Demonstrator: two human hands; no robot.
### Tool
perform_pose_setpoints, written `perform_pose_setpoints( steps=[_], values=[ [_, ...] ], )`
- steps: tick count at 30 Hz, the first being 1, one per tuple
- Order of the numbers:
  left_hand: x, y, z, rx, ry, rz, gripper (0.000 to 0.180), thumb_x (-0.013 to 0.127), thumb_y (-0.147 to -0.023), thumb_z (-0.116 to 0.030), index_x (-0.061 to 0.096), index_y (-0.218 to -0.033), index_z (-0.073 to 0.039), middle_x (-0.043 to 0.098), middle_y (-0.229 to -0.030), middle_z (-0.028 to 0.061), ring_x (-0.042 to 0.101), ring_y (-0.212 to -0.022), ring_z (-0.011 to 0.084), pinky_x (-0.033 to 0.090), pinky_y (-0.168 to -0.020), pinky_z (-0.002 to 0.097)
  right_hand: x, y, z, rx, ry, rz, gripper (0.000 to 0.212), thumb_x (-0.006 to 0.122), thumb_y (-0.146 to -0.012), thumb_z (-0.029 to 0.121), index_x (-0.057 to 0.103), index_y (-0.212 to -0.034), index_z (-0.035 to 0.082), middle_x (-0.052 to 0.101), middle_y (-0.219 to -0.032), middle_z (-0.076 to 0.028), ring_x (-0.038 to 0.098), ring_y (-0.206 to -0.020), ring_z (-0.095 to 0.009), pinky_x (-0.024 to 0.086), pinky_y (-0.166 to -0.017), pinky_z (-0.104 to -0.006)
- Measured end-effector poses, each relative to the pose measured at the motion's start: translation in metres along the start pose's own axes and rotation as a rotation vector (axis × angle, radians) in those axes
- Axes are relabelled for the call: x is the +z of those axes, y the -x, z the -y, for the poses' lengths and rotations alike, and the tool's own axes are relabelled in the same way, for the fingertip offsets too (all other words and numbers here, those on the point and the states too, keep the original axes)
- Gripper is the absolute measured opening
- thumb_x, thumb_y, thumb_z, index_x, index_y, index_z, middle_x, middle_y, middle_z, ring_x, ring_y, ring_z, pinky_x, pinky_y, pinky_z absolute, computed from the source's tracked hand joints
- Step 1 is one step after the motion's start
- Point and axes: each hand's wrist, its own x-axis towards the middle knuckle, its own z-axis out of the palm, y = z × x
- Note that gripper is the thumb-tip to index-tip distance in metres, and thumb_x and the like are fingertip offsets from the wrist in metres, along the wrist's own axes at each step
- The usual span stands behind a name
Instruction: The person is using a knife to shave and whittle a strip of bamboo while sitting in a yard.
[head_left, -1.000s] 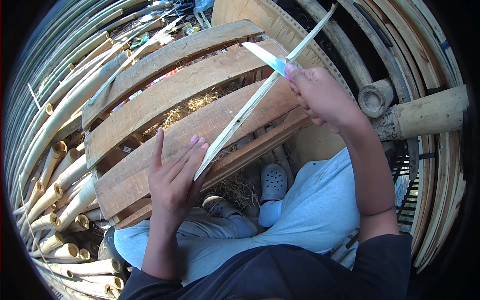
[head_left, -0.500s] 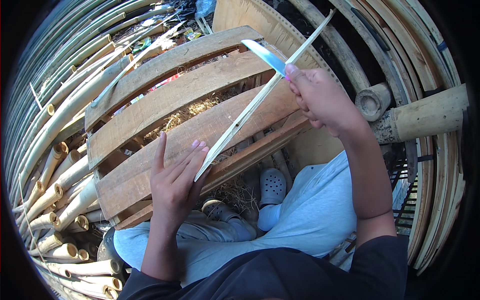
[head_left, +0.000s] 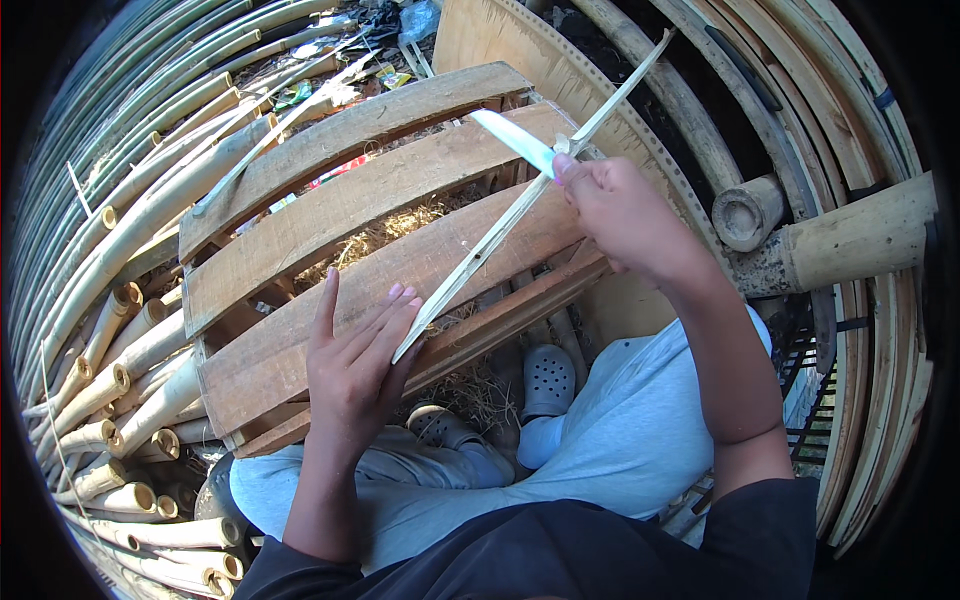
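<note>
Filling the left side: a heap of long, round, yellowish bamboo poles (head_left: 160, 405), many with their hollow cut ends turned toward the person.
Work table: a low, brown, slatted wooden table (head_left: 270, 365); it sits a little lower in view than half a second ago, probably from a small head movement.
Trousers: light grey cloth trousers (head_left: 620, 420), the legs close to the table's near edge.
Strip: a long, thin, pale strip of split wood or bamboo (head_left: 490, 240), slanting over the table from beside the left hand to beyond the far right corner; its lie has barely altered.
Left hand: the bare left hand (head_left: 352, 370) rests at the strip's near end, fingers stretched out and the little finger apart; the thumb is hidden, so I cannot tell whether it pinches the strip.
Right hand: the bare right hand (head_left: 620, 215) is curled tightly around the knife's handle.
Knife: a short, shiny metal blade (head_left: 515, 140) crosses the strip; it has slid slightly toward the left hand, so the shaving stroke seems to have advanced.
Shaving: a small pale curl (head_left: 563, 144) beside the blade suggests material is lifting off.
</note>
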Motion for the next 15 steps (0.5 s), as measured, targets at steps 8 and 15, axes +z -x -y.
perform_pose_setpoints(
  steps=[8,15],
  values=[
    [0.000,-0.001,-0.001,-0.020,0.037,0.015,0.037,0.072,-0.085,0.001,0.069,-0.121,-0.006,0.075,-0.120,0.0103,0.067,-0.123,0.0274,0.023,-0.124,0.0619,0.007,0.003,0.001,0.024,0.034,0.025,0.049,0.047,-0.110,0.032,0.064,-0.080,-0.003,0.053,-0.060,-0.008,0.049,-0.055,-0.017,0.044,-0.060,-0.0382],
    [0.001,-0.001,-0.002,0.009,0.009,-0.007,0.037,0.075,-0.084,-0.002,0.070,-0.120,-0.007,0.075,-0.119,0.0096,0.067,-0.122,0.0255,0.023,-0.124,0.0625,0.003,0.008,0.004,0.005,0.091,0.093,0.050,0.046,-0.110,0.031,0.063,-0.081,-0.006,0.055,-0.059,-0.015,0.054,-0.054,-0.025,0.047,-0.063,-0.0430]
  ],
)
